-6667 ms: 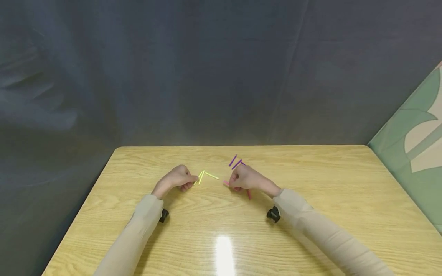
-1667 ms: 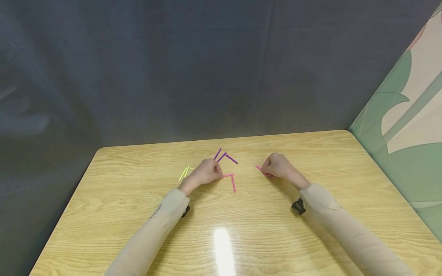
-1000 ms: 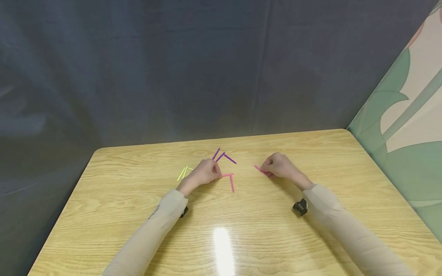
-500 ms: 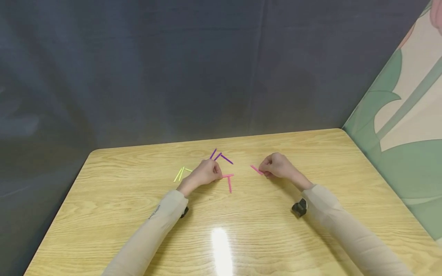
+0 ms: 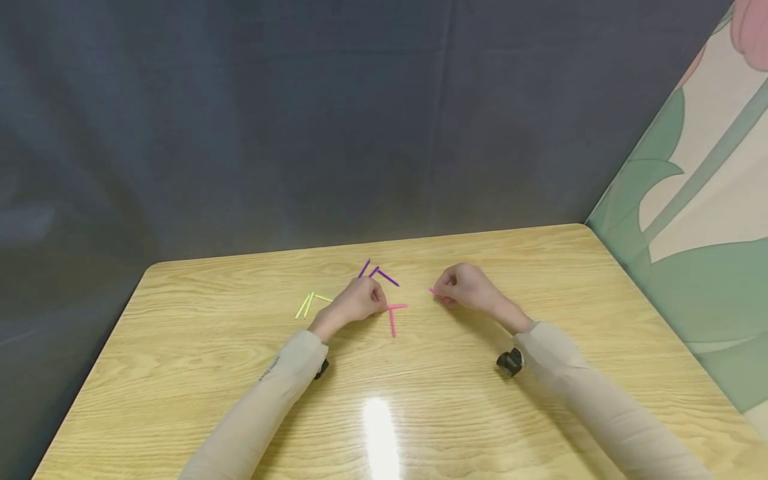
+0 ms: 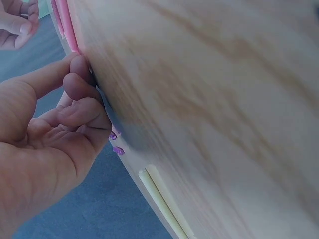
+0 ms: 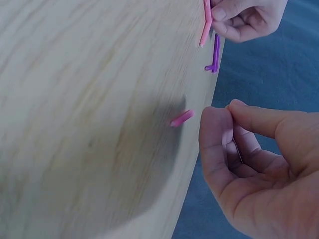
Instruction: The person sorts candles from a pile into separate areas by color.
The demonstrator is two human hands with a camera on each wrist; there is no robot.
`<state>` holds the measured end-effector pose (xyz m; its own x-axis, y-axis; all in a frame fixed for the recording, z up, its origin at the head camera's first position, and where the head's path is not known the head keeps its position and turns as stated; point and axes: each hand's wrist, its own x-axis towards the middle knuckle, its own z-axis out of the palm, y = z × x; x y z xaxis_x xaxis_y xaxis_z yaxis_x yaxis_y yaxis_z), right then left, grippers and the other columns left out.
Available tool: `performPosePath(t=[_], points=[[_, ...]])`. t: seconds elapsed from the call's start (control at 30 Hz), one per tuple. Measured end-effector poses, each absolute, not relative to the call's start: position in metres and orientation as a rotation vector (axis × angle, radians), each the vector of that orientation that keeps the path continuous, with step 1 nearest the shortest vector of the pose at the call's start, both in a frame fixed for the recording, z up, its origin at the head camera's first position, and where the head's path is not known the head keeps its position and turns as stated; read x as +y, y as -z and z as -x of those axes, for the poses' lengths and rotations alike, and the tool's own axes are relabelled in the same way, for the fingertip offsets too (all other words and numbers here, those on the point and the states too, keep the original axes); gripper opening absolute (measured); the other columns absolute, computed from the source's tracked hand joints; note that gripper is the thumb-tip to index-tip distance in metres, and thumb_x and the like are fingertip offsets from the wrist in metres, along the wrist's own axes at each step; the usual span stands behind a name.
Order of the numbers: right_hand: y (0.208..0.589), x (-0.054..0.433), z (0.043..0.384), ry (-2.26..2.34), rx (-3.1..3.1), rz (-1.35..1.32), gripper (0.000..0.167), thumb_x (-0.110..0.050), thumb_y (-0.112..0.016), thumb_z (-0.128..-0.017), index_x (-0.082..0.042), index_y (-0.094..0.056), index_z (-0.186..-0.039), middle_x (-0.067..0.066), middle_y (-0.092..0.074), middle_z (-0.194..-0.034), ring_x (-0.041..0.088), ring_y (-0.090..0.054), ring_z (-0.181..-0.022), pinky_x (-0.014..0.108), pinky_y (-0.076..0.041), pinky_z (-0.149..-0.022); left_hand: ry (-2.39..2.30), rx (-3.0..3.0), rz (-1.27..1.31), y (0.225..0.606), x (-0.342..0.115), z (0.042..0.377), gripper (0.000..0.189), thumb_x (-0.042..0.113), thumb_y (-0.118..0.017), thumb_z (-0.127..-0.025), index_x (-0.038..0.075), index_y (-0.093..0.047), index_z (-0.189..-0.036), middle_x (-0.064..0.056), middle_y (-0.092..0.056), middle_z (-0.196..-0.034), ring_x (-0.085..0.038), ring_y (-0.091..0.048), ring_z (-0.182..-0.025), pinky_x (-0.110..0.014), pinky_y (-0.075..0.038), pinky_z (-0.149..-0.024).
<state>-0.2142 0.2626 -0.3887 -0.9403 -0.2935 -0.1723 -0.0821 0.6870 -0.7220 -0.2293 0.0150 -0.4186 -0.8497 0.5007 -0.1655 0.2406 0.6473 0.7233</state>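
In the head view my left hand [image 5: 359, 299] pinches the left end of a thin pink stick [image 5: 399, 306] lying on the table. A second pink stick [image 5: 393, 324] runs toward me from under it. My right hand [image 5: 467, 288] hovers beside a third pink stick [image 5: 433, 291], partly hidden there. The right wrist view shows that pink stick [image 7: 182, 118] flat on the wood, apart from the right hand [image 7: 249, 164], whose thumb and index tips meet with nothing visible between them. In the left wrist view the left hand's [image 6: 55, 114] fingertips touch the pink stick's [image 6: 69, 27] end.
Three purple sticks [image 5: 388, 278] lie behind the left hand, partly covered by it. Several yellow sticks [image 5: 304, 305] lie to its left. The wooden table [image 5: 240, 413] meets a dark curtain [image 5: 288, 133] at the back, with a patterned panel [image 5: 708, 220] at right.
The head view has turned slightly right. My left hand has slid its pink stick rightward across the top of the second one. The right hand backed off its stick a little, then moved back left.
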Motion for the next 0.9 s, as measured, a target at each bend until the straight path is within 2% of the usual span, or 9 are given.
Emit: performPosePath(t=[0.23, 0.37, 0.53, 0.77, 0.9], points=[[0.388, 0.254, 0.215, 1.123, 2.605, 0.314, 0.011, -0.002, -0.063, -0.092, 0.006, -0.069, -0.088, 0.014, -0.068, -0.077, 0.026, -0.066, -0.069, 0.034, -0.057, -0.062, -1.046, 2.521, -0.607, 0.422, 0.016, 0.231, 0.006, 0.004, -0.065, -0.089, 0.002, -0.069, -0.085, -0.001, -0.062, -0.072, -0.009, -0.049, -0.053, -0.021, -0.043, -0.051], [0.389, 0.250, 0.217, 1.097, 2.619, 0.331, 0.010, -0.004, -0.064, -0.092, 0.003, -0.070, -0.087, 0.009, -0.066, -0.070, 0.019, -0.060, -0.059, 0.027, -0.050, -0.055, -1.050, 2.514, -0.608, 0.421, 0.018, 0.232, 0.006, 0.002, -0.064, -0.089, 0.002, -0.069, -0.085, -0.002, -0.062, -0.070, -0.010, -0.048, -0.051, -0.021, -0.042, -0.050], [0.391, 0.242, 0.219, 1.048, 2.628, 0.393, 0.010, -0.003, -0.064, -0.090, 0.001, -0.070, -0.084, 0.007, -0.062, -0.064, 0.011, -0.048, -0.051, 0.023, -0.040, -0.050, -1.012, 2.519, -0.661, 0.418, 0.024, 0.232, 0.006, 0.001, -0.067, -0.088, 0.001, -0.069, -0.083, -0.001, -0.062, -0.071, -0.010, -0.049, -0.057, -0.020, -0.043, -0.054], [0.397, 0.226, 0.224, 1.039, 2.597, 0.531, 0.008, -0.002, -0.067, -0.088, 0.000, -0.072, -0.082, 0.006, -0.068, -0.072, 0.011, -0.055, -0.058, 0.023, -0.048, -0.055, -0.949, 2.525, -0.637, 0.416, 0.027, 0.230, 0.006, 0.004, -0.069, -0.088, 0.003, -0.066, -0.083, 0.000, -0.060, -0.071, -0.010, -0.050, -0.059, -0.020, -0.043, -0.053], [0.399, 0.217, 0.227, 0.985, 2.611, 0.591, 0.005, -0.003, -0.072, -0.085, -0.002, -0.073, -0.080, 0.002, -0.069, -0.073, 0.010, -0.055, -0.062, 0.024, -0.048, -0.060, -0.957, 2.519, -0.641, 0.417, 0.025, 0.231, 0.006, 0.004, -0.070, -0.087, 0.003, -0.065, -0.084, 0.000, -0.060, -0.071, -0.010, -0.051, -0.060, -0.019, -0.043, -0.053]])
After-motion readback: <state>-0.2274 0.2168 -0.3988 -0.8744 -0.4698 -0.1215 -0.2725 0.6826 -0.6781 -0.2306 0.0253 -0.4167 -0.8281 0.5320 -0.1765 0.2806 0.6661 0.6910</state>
